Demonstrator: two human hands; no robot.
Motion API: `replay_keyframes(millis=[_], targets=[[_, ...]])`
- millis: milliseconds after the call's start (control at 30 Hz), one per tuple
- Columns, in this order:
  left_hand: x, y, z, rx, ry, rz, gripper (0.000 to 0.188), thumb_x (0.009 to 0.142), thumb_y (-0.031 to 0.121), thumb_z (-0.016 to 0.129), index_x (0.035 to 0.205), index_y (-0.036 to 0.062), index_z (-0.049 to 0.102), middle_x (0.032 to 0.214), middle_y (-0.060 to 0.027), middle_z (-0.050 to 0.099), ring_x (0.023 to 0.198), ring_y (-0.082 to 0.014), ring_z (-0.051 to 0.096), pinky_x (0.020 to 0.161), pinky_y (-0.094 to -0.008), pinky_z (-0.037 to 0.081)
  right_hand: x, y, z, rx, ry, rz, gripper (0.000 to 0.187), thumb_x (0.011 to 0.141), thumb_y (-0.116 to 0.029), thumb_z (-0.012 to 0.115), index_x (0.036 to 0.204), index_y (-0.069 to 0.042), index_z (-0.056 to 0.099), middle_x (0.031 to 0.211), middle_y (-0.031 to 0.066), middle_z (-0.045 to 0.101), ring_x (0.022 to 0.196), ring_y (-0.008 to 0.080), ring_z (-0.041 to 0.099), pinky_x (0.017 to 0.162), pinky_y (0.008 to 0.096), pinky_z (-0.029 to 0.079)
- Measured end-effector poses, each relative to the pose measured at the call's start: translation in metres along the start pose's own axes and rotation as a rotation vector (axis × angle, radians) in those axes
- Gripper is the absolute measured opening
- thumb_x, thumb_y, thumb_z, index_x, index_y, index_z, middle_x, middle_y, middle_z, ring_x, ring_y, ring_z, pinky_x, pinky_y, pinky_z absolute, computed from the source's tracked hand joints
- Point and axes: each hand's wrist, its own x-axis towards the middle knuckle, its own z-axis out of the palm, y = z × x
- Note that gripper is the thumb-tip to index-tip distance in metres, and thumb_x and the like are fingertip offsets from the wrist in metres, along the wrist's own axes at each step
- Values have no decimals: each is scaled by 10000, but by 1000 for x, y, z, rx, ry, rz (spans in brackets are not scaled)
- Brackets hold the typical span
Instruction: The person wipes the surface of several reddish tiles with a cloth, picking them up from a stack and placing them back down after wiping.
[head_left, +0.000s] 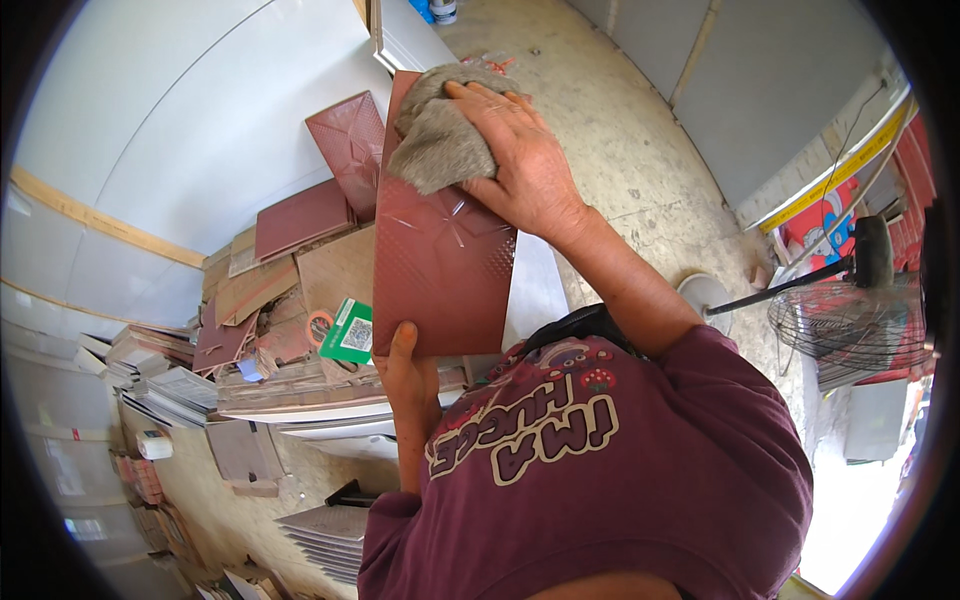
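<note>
Left grip [408, 372] pinches the tile's [440, 260] bottom edge, right hand [520, 160] pressing cloth [440, 130] on top

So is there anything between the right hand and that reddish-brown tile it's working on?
Yes, a grey cloth lies bunched under the right hand, pressed against the upper part of the reddish-brown tile. The left hand grips the tile's lower edge directly, nothing between.
</note>
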Motion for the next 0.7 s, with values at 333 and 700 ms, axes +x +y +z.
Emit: replay_keyframes(millis=[333, 700], targets=[[7, -12, -16, -73, 88, 26, 472, 915, 112, 760, 1347, 15, 596, 1302, -112, 667, 1191, -261, 638, 1067, -429, 488, -57, -28, -2, 157, -255, -70, 888, 599, -147, 864, 1415, -113, 517, 1553, 138, 473, 1448, 353, 434, 1203, 532, 326], [6, -11, -18, -94, 56, 58, 495, 923, 77, 738, 1385, 33, 567, 1362, -114, 627, 1237, -265, 606, 1105, -435, 454, -53, -27, -2, 134, -294, -187, 838, 653, -189, 831, 1431, -106, 530, 1548, 71, 509, 1440, 276, 466, 1227, 517, 297]])
